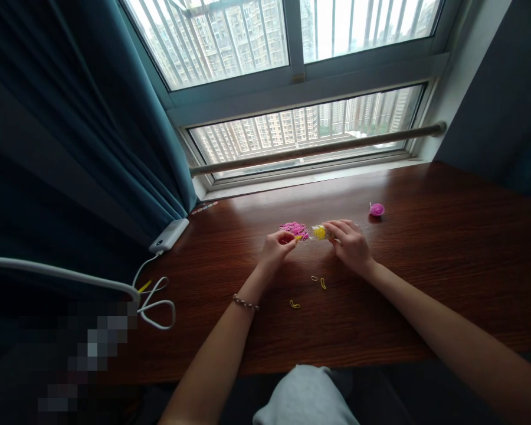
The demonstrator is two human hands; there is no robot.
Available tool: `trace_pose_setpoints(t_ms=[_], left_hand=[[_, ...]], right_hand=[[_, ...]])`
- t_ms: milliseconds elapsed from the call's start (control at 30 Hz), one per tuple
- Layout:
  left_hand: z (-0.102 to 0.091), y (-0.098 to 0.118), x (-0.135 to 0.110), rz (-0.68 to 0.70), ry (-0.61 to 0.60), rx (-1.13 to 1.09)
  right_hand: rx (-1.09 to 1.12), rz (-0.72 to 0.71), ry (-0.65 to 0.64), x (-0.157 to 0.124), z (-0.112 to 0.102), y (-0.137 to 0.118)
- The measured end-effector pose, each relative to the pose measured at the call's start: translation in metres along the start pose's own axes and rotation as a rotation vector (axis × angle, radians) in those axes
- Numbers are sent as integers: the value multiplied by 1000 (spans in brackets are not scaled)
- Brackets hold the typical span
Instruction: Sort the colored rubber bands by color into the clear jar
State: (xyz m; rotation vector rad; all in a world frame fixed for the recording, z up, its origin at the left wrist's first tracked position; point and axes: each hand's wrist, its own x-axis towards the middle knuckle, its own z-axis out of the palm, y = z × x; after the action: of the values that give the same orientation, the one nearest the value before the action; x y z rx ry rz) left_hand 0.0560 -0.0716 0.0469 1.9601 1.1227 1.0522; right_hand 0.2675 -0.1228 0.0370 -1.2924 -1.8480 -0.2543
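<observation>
My left hand is closed in a pinch on a small yellow rubber band just in front of a pile of pink rubber bands. My right hand is closed on a small clear bag of yellow rubber bands, held low over the dark wooden table. Three loose yellow bands lie on the table between my forearms. A bead bracelet is on my left wrist.
A small pink round object sits to the right, near the window sill. At the left table edge lie a white power bank and its looping white cable. A teal curtain hangs left; a rail crosses the window.
</observation>
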Motion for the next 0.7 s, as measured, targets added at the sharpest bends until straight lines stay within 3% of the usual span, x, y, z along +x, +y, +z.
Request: trace_pose_setpoints(t_ms=[200,500,700], left_hand=[[11,11,-7,150,-23,50],[15,15,-16,138,129,133],[19,17,-18,322,9,112]], right_hand=[[-17,-85,-106,-6,5,-6],[7,-117,-152,-10,6,-10],[27,-93,-70,-11,10,-3]])
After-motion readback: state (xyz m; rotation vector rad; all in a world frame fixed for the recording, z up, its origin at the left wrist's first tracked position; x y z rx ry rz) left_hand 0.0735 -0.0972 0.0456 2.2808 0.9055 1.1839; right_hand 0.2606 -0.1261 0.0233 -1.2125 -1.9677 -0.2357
